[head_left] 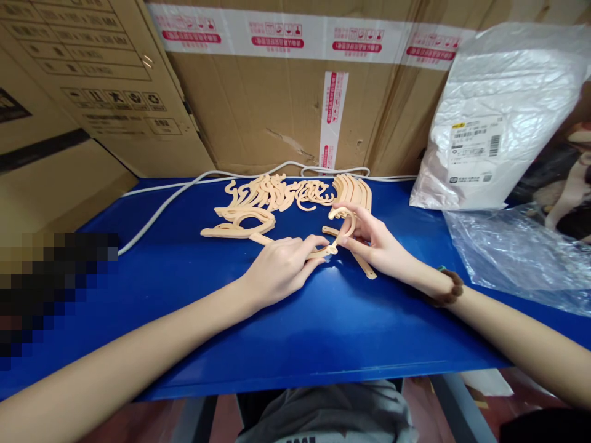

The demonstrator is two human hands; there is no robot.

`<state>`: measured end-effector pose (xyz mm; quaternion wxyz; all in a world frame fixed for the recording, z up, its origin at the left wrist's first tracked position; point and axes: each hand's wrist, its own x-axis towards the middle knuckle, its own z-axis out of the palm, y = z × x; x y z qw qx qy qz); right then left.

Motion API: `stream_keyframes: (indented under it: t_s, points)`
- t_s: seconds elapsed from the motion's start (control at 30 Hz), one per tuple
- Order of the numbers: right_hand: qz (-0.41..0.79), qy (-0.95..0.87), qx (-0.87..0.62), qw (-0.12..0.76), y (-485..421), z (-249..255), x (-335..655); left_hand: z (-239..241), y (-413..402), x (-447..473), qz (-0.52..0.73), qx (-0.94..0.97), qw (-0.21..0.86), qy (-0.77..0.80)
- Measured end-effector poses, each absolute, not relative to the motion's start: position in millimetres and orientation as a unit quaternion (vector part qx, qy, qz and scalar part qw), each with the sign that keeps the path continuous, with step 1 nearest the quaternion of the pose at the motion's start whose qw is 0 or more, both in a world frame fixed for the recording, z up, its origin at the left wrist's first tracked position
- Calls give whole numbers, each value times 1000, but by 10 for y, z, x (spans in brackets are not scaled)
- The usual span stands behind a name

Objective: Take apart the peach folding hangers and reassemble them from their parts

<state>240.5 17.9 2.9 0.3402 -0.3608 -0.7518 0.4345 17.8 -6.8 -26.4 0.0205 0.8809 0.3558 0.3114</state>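
Observation:
My left hand (281, 271) is closed around a beige plastic hanger arm (261, 239), whose left end sticks out past the knuckles. Between the thumb and fingers of my right hand (378, 243) is a curved beige hanger hook (354, 223). The hook's lower end meets the arm's right end at my left fingertips; whether they are joined I cannot tell. Beneath my right hand lies a flat beige bar (367, 268) with a hole near its end. Left of the hands, a few folded hanger pieces (240, 232) lie stacked.
Behind the hands are heaps of S-shaped beige pieces (258, 194), small hooks (316, 192) and a row of curved arms (355, 187). A white cable (159, 223) runs along the blue table (184, 344). Cardboard boxes (277, 111), a white bag (498, 123) and clear plastic (521, 258) surround it.

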Motion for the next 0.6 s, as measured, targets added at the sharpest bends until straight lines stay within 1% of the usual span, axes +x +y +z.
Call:
stream_keyframes:
  t_s: [0.17,0.27,0.4,0.5,0.6]
  points:
    - [426,-755,-368,335,154,17,2390,-255,-75,173,312,879,24,360]
    - [416,-766,-364,328,155,-12,2390,-240,-78,175,299,883,4,362]
    - [376,-786,-361,334,147,-7,2381,-181,-83,184,274,883,-9,380]
    - [328,-802,-355,350,134,21,2365,-105,-89,185,258,879,50,399]
    - [273,-821,-370,337,132,49,2371,-49,-86,184,267,856,175,407]
